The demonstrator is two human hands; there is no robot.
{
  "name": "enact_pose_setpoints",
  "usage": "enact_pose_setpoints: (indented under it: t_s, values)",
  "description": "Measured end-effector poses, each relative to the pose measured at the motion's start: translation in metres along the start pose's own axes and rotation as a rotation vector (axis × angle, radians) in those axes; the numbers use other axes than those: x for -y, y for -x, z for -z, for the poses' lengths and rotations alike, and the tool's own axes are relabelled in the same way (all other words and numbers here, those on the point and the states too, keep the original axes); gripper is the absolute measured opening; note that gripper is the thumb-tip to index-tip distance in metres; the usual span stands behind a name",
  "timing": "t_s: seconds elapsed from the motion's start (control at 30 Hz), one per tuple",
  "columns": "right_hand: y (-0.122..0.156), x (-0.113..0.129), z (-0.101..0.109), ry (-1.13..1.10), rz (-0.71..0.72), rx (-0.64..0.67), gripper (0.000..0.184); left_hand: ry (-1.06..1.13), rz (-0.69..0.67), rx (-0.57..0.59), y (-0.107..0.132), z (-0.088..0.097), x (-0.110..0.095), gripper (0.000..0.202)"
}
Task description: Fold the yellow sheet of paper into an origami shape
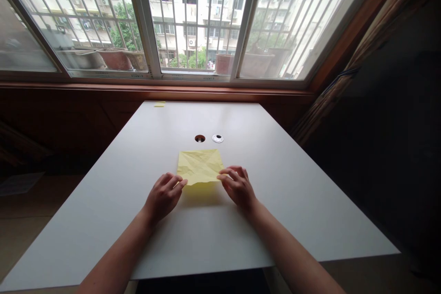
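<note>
A creased yellow paper sheet (pixel 200 165) lies on the white table (pixel 275 202), a little past the middle. Its near edge is lifted off the table and casts a shadow. My left hand (pixel 163 194) pinches the sheet's near left corner with curled fingers. My right hand (pixel 237 185) grips the near right corner the same way. Both forearms reach in from the bottom of the view.
A round cable hole (pixel 200 138) and its white cap (pixel 217 138) sit just beyond the paper. A small yellow note (pixel 159 104) lies at the table's far edge. A barred window (pixel 193 18) runs behind, a curtain (pixel 347 73) at right.
</note>
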State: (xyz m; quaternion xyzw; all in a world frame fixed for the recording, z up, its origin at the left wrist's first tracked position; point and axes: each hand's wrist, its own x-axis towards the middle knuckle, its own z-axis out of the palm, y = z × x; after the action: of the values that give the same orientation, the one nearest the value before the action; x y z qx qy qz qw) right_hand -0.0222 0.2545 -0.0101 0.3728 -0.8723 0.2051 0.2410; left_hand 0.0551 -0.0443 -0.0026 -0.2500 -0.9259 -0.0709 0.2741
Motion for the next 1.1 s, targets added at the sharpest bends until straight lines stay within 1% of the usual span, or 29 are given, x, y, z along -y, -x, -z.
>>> enact_pose_setpoints:
  t_s: [0.1,0.17,0.27,0.33,0.43,0.5,0.53,0.57,0.63,0.73,0.8,1.0,1.1]
  values:
    - [0.000,-0.007,-0.002,-0.009,-0.105,0.062,0.025,0.045,-0.070,0.017,0.001,0.000,0.000,0.032]
    - [0.001,-0.011,-0.003,-0.025,-0.133,0.078,0.029,0.090,-0.128,0.030,0.001,0.000,-0.001,0.032]
    - [0.002,-0.015,-0.003,-0.048,-0.111,0.078,0.028,0.170,-0.180,0.030,0.002,0.000,-0.004,0.035]
    - [0.002,-0.016,-0.005,-0.073,-0.074,0.084,0.025,0.223,-0.185,0.016,0.002,0.001,-0.005,0.039]
    - [0.002,-0.019,-0.007,-0.122,-0.057,0.093,0.022,0.262,-0.118,-0.003,0.000,0.008,-0.001,0.054]
    - [0.004,-0.023,-0.008,-0.163,-0.077,0.092,0.021,0.260,-0.047,0.011,0.000,0.011,0.007,0.065]
    - [0.005,-0.025,-0.009,-0.186,-0.086,0.094,0.021,0.258,-0.013,0.024,0.000,0.012,0.012,0.067]
    - [0.005,-0.028,-0.009,-0.212,-0.090,0.098,0.021,0.255,0.023,0.034,0.001,0.012,0.017,0.066]
    - [0.007,-0.034,-0.010,-0.259,-0.090,0.112,0.021,0.241,0.071,0.034,0.004,0.009,0.029,0.055]
    - [0.008,-0.040,-0.010,-0.310,-0.078,0.123,0.021,0.261,0.088,0.079,0.010,0.002,0.041,0.027]
    - [0.007,-0.042,-0.009,-0.335,-0.079,0.123,0.021,0.279,0.121,0.092,0.012,-0.001,0.045,0.019]
    - [0.005,-0.043,-0.008,-0.473,-0.119,0.112,0.018,0.368,0.198,0.085,0.013,-0.002,0.045,0.019]
    - [0.005,-0.044,-0.007,-0.440,-0.188,0.085,0.017,0.389,0.267,0.093,0.014,-0.004,0.047,0.022]
